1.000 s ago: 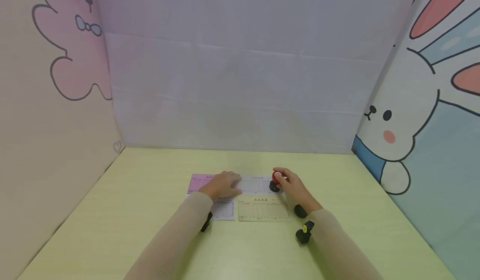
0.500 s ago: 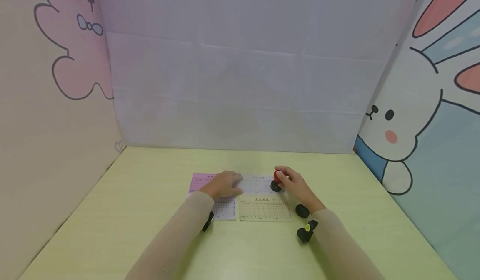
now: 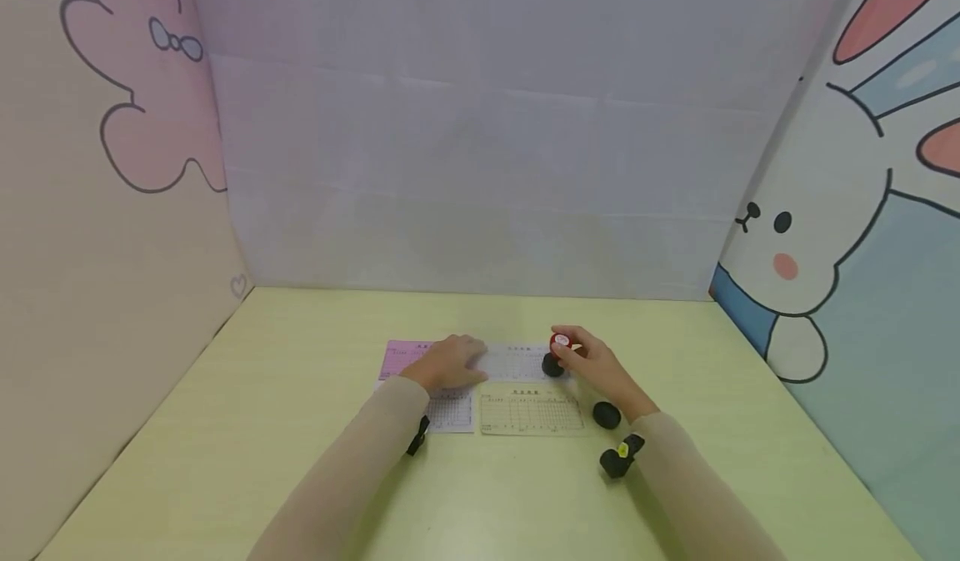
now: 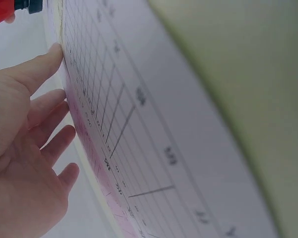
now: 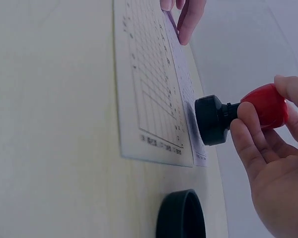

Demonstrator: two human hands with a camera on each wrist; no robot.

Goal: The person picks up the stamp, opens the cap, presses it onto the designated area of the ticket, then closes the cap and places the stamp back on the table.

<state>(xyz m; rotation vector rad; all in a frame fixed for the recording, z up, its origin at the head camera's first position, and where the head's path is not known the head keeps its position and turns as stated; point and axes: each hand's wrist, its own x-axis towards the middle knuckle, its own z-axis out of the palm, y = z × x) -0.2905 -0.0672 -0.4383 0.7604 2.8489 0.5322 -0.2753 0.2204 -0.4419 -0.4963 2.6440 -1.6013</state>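
Note:
My right hand (image 3: 600, 369) holds a stamp by its red handle (image 5: 269, 106), thumb and fingers curled round it. The stamp's round black base (image 5: 211, 120) is over the right end of a white printed form (image 3: 513, 363). Between base and paper, the right wrist view shows a shadow; contact is unclear. Farther left, my left hand (image 3: 448, 364) rests its fingertips on the paper forms, fingers relaxed and spread (image 4: 54, 146). A pink form (image 3: 401, 356) lies partly under that hand. On the table to the right sits a black round cap (image 3: 607, 415), its hollow side visible in the right wrist view.
A yellow form (image 3: 532, 411) and another white form (image 3: 452, 415) lie in the nearer row. The forms lie on a pale wooden table (image 3: 337, 319). A white sheet (image 3: 480, 169) hangs behind it, with cartoon-printed panels at both sides.
The stamp's handle has leaned slightly, so more of its top faces the head camera. My left hand stays in place on the papers. The head view has tipped a little downward.

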